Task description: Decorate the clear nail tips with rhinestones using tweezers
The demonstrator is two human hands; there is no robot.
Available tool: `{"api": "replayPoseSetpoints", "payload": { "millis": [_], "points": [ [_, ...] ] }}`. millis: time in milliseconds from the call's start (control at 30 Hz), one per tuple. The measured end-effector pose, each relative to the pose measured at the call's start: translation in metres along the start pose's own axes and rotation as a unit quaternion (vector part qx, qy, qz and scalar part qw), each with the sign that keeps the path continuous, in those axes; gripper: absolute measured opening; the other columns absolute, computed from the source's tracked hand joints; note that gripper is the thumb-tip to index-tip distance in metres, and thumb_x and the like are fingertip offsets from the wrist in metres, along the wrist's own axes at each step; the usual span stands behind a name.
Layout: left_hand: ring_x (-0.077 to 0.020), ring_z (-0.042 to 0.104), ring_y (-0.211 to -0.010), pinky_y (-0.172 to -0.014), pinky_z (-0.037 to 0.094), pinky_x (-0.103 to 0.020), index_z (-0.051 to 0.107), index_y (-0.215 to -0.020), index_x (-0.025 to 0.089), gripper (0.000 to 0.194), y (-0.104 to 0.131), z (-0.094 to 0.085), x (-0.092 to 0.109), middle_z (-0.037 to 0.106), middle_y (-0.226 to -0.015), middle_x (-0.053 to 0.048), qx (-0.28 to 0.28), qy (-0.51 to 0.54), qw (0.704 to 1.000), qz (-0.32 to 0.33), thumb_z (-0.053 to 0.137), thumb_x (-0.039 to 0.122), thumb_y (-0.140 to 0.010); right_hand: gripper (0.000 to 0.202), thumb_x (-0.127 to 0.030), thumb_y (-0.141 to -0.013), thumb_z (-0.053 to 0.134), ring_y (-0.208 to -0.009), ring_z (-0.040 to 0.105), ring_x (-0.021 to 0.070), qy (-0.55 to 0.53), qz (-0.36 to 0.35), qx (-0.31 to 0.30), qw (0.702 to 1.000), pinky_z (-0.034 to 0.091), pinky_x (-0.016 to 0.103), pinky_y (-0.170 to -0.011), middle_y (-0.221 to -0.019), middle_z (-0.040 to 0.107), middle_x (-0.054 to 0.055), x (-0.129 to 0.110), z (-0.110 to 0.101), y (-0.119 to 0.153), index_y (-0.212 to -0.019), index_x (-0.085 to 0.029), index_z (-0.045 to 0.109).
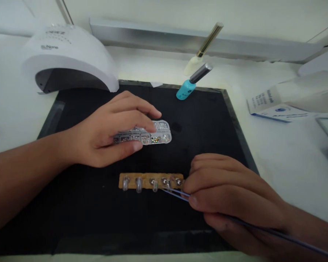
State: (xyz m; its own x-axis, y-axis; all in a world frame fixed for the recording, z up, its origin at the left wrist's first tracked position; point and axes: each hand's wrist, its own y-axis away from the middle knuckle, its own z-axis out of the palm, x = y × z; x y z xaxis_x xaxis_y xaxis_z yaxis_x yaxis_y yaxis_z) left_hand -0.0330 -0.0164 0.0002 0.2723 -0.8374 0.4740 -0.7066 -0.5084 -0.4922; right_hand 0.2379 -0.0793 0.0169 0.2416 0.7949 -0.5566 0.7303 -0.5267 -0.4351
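Observation:
My left hand [109, 127] reaches around a clear rhinestone case [166, 137], thumb along its near edge and fingers across the top and far side. Small glittering stones fill its compartments; the hand hides the left part. In my right hand [226, 185] is a pair of thin bluish tweezers [176, 193], pinched between thumb and fingers, points slightly apart. Those points are beside the middle clear nail tip [155, 186], which has a small greenish mark; whether they touch it is unclear. Several nail tips stand on round metal studs along a tan strip [145, 176].
A white nail lamp [71, 51] stands at the back left. Toward the back are a turquoise polish bottle [186, 90] and a pale one with a gold cap [192, 65]. An alcohol pad box [270, 103] lies right of the black mat [98, 218].

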Motion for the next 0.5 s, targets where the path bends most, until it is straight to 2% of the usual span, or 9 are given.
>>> {"api": "replayPoseSetpoints", "payload": {
  "millis": [133, 233, 333, 400, 500],
  "points": [
    [-0.0228, 0.054, -0.107, -0.092, 0.043, -0.04, 0.066, -0.089, 0.019, 0.013, -0.003, 0.001, 0.017, 0.059, -0.12, -0.01, -0.019, 0.056, 0.998, 0.028, 0.056, 0.014, -0.083, 0.023, -0.028, -0.104, 0.038, -0.075, 0.068, 0.0128, 0.013, -0.006, -0.013, 1.0, 0.054, 0.034, -0.078, -0.08, 0.071, 0.002, -0.001, -0.001, 0.001, -0.092, -0.018, 0.055],
    [-0.0208, 0.054, -0.087, -0.081, 0.043, -0.04, 0.066, -0.075, 0.019, 0.015, -0.007, 0.002, 0.03, 0.061, -0.096, -0.008, -0.06, 0.107, 0.992, 0.038, 0.054, 0.01, -0.078, 0.024, -0.028, -0.104, 0.037, -0.076, 0.068, 0.0127, 0.016, -0.008, -0.008, 1.0, 0.054, 0.033, -0.078, -0.08, 0.071, 0.002, -0.001, -0.001, 0.001, -0.092, -0.018, 0.055],
    [-0.0172, 0.047, -0.068, -0.068, 0.039, -0.038, 0.062, -0.062, 0.016, 0.019, -0.01, 0.004, 0.039, 0.055, -0.075, -0.005, -0.107, 0.129, 0.985, 0.036, 0.05, 0.003, -0.07, 0.025, -0.029, -0.104, 0.036, -0.074, 0.068, 0.0126, 0.012, -0.013, -0.013, 1.0, 0.053, 0.033, -0.078, -0.079, 0.071, 0.002, -0.001, -0.001, 0.001, -0.091, -0.019, 0.054],
    [-0.0164, 0.044, -0.065, -0.066, 0.036, -0.037, 0.06, -0.06, 0.015, 0.019, -0.011, 0.006, 0.042, 0.052, -0.071, -0.005, -0.126, 0.134, 0.982, 0.04, 0.049, 0.002, -0.069, 0.026, -0.029, -0.104, 0.035, -0.073, 0.068, 0.0131, 0.018, -0.016, -0.013, 1.0, 0.053, 0.033, -0.078, -0.079, 0.07, 0.002, 0.0, 0.0, 0.001, -0.091, -0.018, 0.054],
    [-0.0166, 0.043, -0.067, -0.067, 0.035, -0.038, 0.065, -0.069, 0.014, 0.02, -0.009, 0.008, 0.041, 0.051, -0.074, -0.004, -0.135, 0.144, 0.98, 0.037, 0.049, 0.004, -0.07, 0.025, -0.029, -0.104, 0.034, -0.074, 0.068, 0.0136, 0.023, -0.019, -0.018, 0.999, 0.053, 0.033, -0.077, -0.08, 0.07, 0.002, 0.001, 0.0, 0.0, -0.092, -0.018, 0.054]
  ]
}}
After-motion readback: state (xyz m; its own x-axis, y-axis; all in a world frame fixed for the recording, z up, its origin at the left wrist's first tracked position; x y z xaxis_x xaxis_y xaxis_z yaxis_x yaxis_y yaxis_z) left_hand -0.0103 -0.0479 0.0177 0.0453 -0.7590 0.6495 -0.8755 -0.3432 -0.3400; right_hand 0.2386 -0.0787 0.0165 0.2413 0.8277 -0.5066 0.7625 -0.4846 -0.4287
